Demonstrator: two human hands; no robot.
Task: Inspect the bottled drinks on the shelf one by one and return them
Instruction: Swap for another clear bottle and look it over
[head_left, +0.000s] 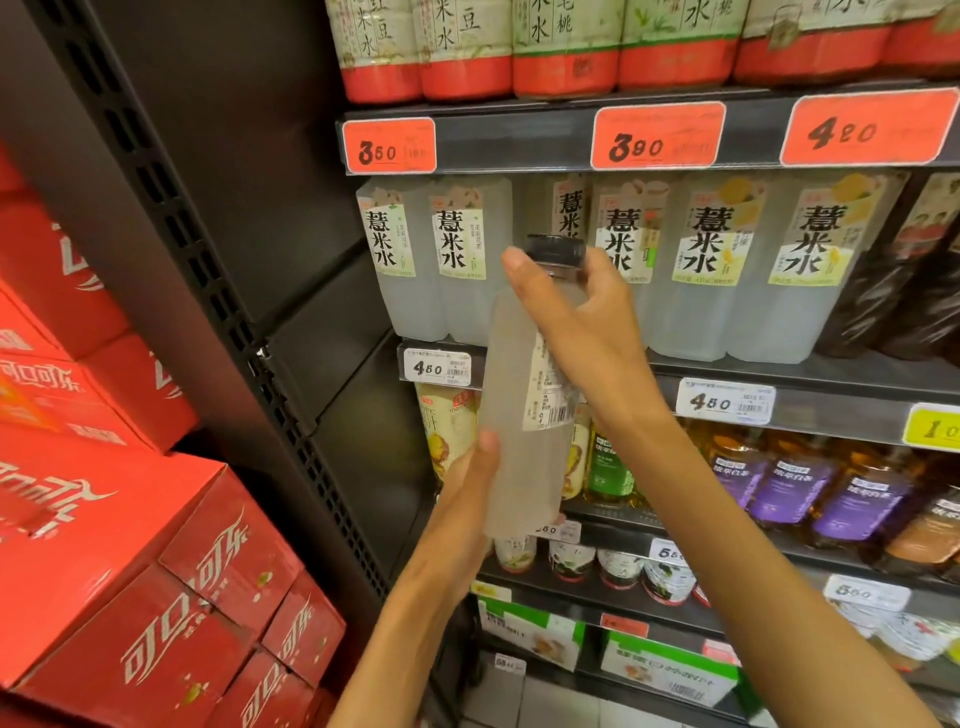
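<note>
Inspecting one cloudy bottle (524, 415).
My right hand (587, 322) grips its neck, left hand (467, 483) cradles the base; next, back into the shelf (779, 374) gap.

Even, bright store light falls from above, with soft shadows under each shelf (613, 161). The black side panel (218, 171) stays dim. Wide-angle distortion bows the edges. Slight blur softens the bottle (519, 415), and the price tags (657, 136) are washed out by glare.
</note>
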